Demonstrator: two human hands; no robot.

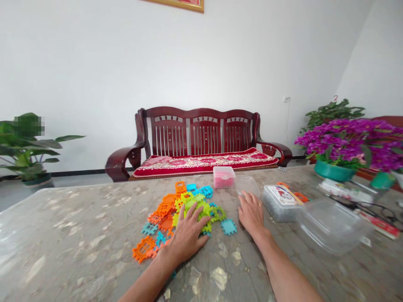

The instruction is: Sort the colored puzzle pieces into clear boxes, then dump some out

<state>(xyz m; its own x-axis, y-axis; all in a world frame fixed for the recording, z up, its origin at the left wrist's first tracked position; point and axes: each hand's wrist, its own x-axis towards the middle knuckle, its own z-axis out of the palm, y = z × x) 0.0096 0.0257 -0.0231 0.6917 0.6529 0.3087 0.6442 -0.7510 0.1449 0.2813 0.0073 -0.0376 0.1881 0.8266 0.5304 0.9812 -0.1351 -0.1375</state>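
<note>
A pile of flat plastic interlocking tiles in orange, green and blue lies on the marble-patterned table. My left hand rests flat on the pile's near side with its fingers spread over green tiles. My right hand lies flat on the table just right of the pile, fingers stretched toward a clear empty box. A single blue tile sits between my two hands. Neither hand grips anything.
A pink-filled small box stands behind the pile. To the right are a clear box with a printed lid, a large clear tub, glasses and purple flowers in a green pot. A wooden bench stands beyond the table.
</note>
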